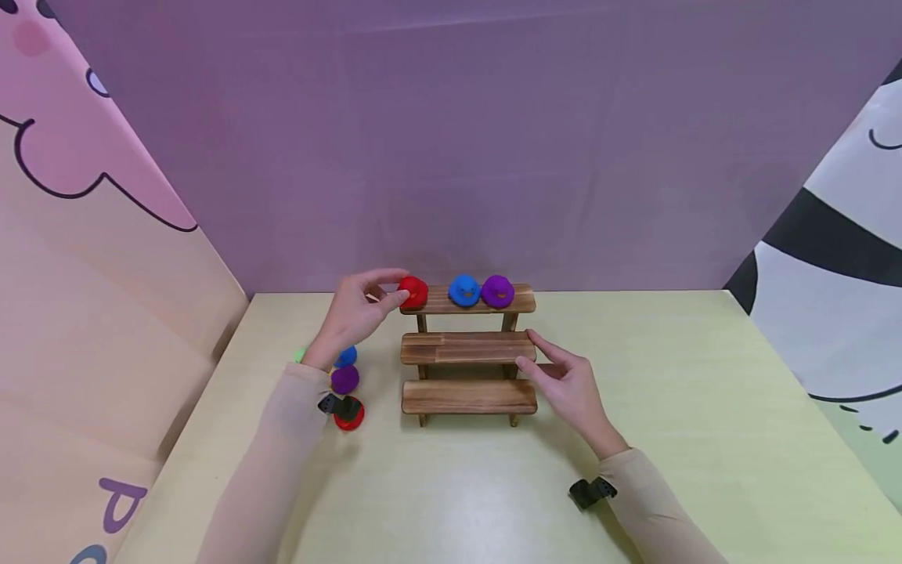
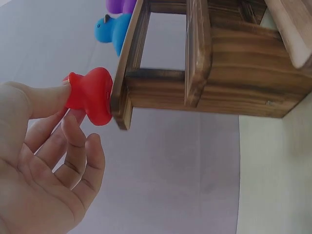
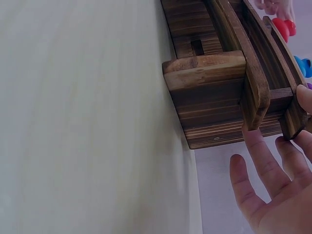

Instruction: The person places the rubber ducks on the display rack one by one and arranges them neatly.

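With thumb and fingers, my left hand (image 1: 358, 308) pinches a red rubber duck (image 1: 414, 291) at the left end of the top tier of a three-tier wooden stand (image 1: 468, 397). In the left wrist view the red duck (image 2: 92, 96) has its base against the tier's edge. A blue duck (image 1: 464, 291) and a purple duck (image 1: 498, 291) sit side by side farther right on that tier. My right hand (image 1: 572, 392) holds the stand's right end, thumb and index finger around the middle tier; its other fingers (image 3: 265, 163) spread beside the stand.
On the table (image 1: 451, 486), left of the stand, are a blue duck (image 1: 346, 357), a purple duck (image 1: 345, 380) and a red duck (image 1: 349, 417), partly covered by my left forearm and wrist camera. A purple backdrop (image 1: 465, 149) rises behind the stand; printed panels flank the table.
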Tool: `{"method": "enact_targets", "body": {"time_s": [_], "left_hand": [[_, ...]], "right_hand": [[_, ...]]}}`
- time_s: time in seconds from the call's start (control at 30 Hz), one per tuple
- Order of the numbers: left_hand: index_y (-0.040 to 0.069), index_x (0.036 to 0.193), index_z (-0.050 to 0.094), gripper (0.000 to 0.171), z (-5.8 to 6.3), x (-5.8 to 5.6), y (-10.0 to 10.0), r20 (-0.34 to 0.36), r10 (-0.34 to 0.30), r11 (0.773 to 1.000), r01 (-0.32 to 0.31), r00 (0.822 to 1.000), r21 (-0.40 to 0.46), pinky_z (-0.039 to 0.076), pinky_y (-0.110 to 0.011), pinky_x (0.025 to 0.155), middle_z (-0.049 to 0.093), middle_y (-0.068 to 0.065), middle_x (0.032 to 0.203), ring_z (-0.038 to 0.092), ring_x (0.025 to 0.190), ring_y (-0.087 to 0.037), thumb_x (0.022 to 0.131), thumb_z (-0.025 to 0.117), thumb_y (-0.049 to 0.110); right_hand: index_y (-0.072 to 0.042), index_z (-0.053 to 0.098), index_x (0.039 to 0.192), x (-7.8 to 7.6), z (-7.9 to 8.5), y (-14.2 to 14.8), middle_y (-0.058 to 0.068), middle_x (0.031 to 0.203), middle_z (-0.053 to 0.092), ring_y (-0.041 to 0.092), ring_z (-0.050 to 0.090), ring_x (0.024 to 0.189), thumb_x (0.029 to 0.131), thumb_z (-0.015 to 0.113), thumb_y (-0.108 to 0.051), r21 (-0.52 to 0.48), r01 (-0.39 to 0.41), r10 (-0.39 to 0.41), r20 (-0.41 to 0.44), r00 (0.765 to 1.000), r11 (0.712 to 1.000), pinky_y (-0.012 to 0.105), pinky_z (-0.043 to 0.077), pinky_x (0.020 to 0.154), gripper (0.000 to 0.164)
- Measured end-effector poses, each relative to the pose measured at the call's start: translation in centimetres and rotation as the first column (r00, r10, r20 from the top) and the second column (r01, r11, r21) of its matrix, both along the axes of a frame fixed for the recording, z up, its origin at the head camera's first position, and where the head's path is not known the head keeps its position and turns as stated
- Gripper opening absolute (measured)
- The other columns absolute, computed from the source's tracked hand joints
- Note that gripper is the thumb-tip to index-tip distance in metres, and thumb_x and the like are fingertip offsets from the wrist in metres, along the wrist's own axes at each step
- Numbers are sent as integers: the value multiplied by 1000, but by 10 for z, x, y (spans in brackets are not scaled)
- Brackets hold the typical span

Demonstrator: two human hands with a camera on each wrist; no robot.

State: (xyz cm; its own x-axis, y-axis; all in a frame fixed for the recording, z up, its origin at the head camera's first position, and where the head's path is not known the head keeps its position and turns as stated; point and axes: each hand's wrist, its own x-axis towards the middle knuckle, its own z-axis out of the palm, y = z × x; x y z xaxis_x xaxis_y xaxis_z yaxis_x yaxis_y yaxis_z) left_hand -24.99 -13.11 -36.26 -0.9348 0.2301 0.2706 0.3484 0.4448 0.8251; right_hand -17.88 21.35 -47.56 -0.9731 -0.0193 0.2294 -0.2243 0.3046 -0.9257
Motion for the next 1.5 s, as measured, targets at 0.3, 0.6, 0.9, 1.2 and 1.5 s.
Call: {"method": "enact_targets", "body": {"time_s": [0.3,0.6,0.9,1.2,1.5], "left_hand": [[17,135,75,35,3,2,12,6,-37,999,37,999,-27,47,-31,56,78,-7,117,66,86,-25,101,75,22],[15,136,74,34,5,-6,18,3,-75,995,75,997,-65,52,-31,63,76,-7,129,68,90,-24,102,73,19],[16,136,73,34,4,-3,20,39,-89,994,91,995,-64,55,-34,70,76,-6,131,67,95,-25,102,72,20],[15,136,73,35,8,-3,21,26,-82,993,84,996,-86,55,-32,70,76,-7,131,68,94,-24,102,73,19],[16,138,72,36,8,-1,22,30,-81,993,84,996,-77,56,-33,70,75,-6,131,71,97,-24,102,73,21]], "right_hand": [[-11,61,151,2,1,-3,24,127,74,0,78,89,100,77,-21,6,0,0,-14,1000,1000,19,58,71,54],[-11,61,151,1,2,-5,24,121,77,0,78,89,100,77,-19,-12,-4,3,-22,1000,1000,17,59,79,54],[-9,61,150,4,1,-6,26,123,75,-4,76,89,100,77,-19,-9,-1,1,-13,1000,1000,16,59,79,54],[-11,62,150,3,2,-6,24,123,76,-4,76,90,100,77,-21,-2,3,-4,-22,1000,1000,15,59,82,54],[-10,62,150,3,2,-6,23,132,73,-5,76,90,100,78,-20,-5,1,-1,-25,1000,1000,15,59,81,53]]}}
